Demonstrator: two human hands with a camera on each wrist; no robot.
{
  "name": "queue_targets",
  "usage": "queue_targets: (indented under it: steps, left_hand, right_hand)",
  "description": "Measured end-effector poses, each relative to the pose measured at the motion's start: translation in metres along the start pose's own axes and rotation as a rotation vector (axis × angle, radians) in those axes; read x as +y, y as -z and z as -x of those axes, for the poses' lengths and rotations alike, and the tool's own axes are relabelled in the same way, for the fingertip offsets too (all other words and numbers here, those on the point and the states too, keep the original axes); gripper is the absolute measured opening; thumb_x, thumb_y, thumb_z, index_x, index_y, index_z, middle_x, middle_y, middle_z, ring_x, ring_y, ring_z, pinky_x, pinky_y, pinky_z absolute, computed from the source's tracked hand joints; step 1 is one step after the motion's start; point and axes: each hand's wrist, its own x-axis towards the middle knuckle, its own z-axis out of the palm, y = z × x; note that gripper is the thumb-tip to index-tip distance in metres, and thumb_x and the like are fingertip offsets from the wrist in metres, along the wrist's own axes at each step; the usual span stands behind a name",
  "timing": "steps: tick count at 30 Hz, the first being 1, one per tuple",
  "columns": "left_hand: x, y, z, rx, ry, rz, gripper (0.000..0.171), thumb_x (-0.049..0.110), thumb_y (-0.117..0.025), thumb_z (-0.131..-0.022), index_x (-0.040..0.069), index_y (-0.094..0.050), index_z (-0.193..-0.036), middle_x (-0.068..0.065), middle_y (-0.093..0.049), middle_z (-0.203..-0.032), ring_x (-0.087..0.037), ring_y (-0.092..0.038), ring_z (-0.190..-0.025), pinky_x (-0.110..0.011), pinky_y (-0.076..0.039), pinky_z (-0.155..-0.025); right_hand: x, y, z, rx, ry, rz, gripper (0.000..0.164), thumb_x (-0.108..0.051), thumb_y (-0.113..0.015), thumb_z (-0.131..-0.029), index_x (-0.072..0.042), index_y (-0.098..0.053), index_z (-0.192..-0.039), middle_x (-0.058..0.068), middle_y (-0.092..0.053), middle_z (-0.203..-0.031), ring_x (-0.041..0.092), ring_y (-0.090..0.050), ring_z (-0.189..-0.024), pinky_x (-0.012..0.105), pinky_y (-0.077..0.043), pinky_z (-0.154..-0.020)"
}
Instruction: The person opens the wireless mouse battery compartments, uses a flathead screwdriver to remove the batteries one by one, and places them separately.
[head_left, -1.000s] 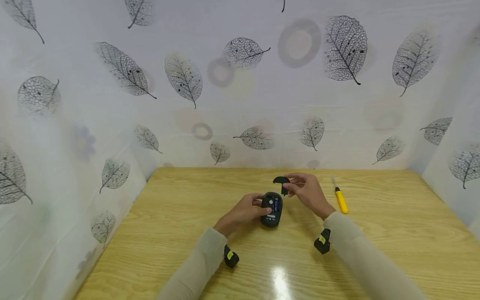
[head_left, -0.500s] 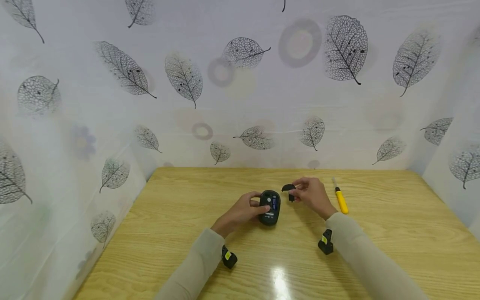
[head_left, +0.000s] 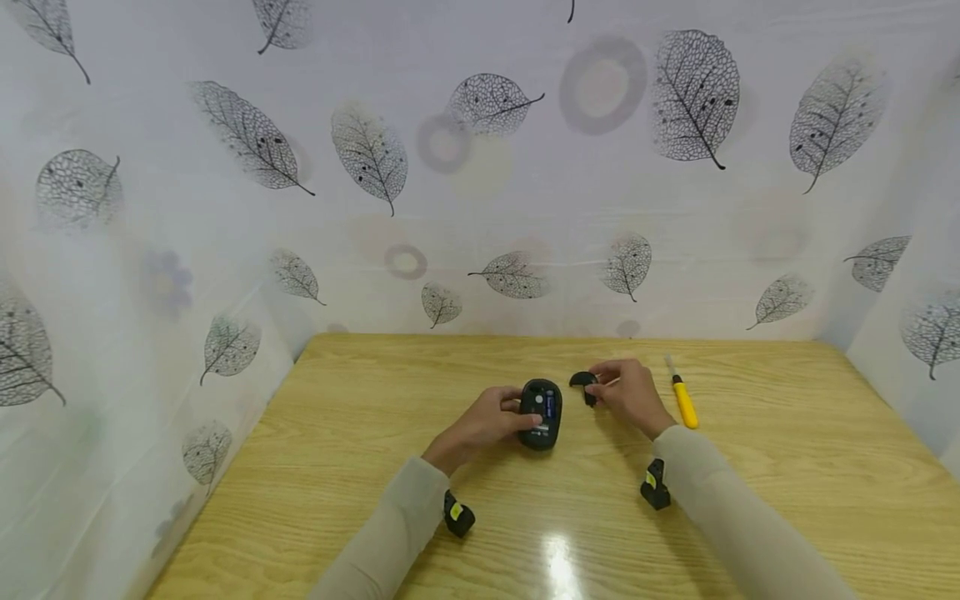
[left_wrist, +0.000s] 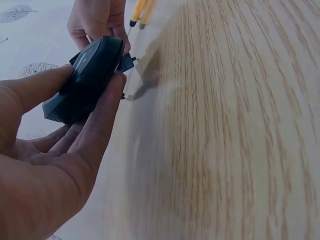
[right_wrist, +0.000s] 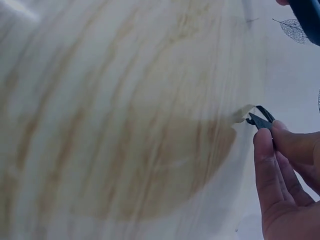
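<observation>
A black computer mouse is held in my left hand, its underside turned up toward the head camera. The thumb lies across that underside and the fingers support the other side. Its battery bay is uncovered, and a blue battery sits inside. Just to the right, my right hand pinches the black battery cover between thumb and fingertips. In the right wrist view the cover appears nearly edge-on, close over the table. The left wrist view shows the mouse from its side, overlapping part of the right hand.
A screwdriver with a yellow handle lies on the wooden table, right of the right hand. Behind the table's far edge hangs a pale sheet printed with leaves. Black wrist cameras hang below both sleeves.
My right hand has drawn the battery cover away from the mouse, to the right and slightly nearer. The left hand with the mouse has shifted a little left.
</observation>
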Motion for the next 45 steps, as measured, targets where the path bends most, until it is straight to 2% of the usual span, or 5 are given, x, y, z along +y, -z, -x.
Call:
queue_targets:
  steps: [11,15,20,32,45]
  left_hand:
    - [0.0025,0.0000,0.0021,0.002,0.014,0.006,0.058,0.023,-0.075,-0.095,0.005,-0.048,-0.143,-0.016,-0.069,-0.117,-0.023,-0.069,-0.103,-0.041,-0.057,-0.094]
    - [0.0020,0.0001,0.0017,-0.005,0.008,0.026,0.057,0.022,-0.074,-0.096,0.005,-0.048,-0.142,-0.016,-0.069,-0.118,-0.024,-0.070,-0.104,-0.040,-0.058,-0.092]
    - [0.0019,0.0002,0.0017,-0.002,0.005,0.049,0.058,0.021,-0.074,-0.096,0.005,-0.047,-0.144,-0.017,-0.068,-0.119,-0.024,-0.069,-0.104,-0.040,-0.059,-0.089]
    - [0.0016,0.0003,0.0002,-0.018,0.011,0.066,0.058,0.015,-0.074,-0.095,-0.001,-0.047,-0.143,-0.019,-0.065,-0.123,-0.026,-0.069,-0.106,-0.039,-0.061,-0.085]
    - [0.0012,0.0000,-0.0008,-0.024,0.016,0.056,0.058,0.015,-0.074,-0.095,-0.002,-0.048,-0.143,-0.020,-0.062,-0.128,-0.027,-0.067,-0.108,-0.039,-0.061,-0.085]
  right_hand:
    - [0.0066,-0.0025,-0.0040,0.016,0.016,0.040,0.032,0.001,-0.068,-0.095,0.013,-0.064,-0.124,0.026,-0.066,-0.104,0.025,-0.072,-0.074,0.031,-0.060,-0.059]
    - [0.0078,-0.0034,-0.0053,0.019,0.005,0.079,0.033,-0.002,-0.067,-0.096,0.012,-0.064,-0.125,0.028,-0.067,-0.108,0.029,-0.071,-0.082,0.032,-0.061,-0.063]
    - [0.0069,-0.0041,-0.0065,0.021,0.016,0.145,0.032,-0.003,-0.066,-0.096,0.014,-0.065,-0.123,0.029,-0.068,-0.110,0.036,-0.069,-0.093,0.042,-0.061,-0.075]
    - [-0.0006,-0.0034,-0.0076,0.010,-0.014,0.187,0.033,-0.002,-0.068,-0.094,0.016,-0.064,-0.122,0.031,-0.067,-0.115,0.042,-0.066,-0.103,0.053,-0.057,-0.089]
    - [-0.0003,-0.0041,-0.0100,0.006,-0.023,0.224,0.032,-0.002,-0.068,-0.094,0.016,-0.065,-0.120,0.031,-0.067,-0.114,0.043,-0.065,-0.103,0.054,-0.056,-0.089]
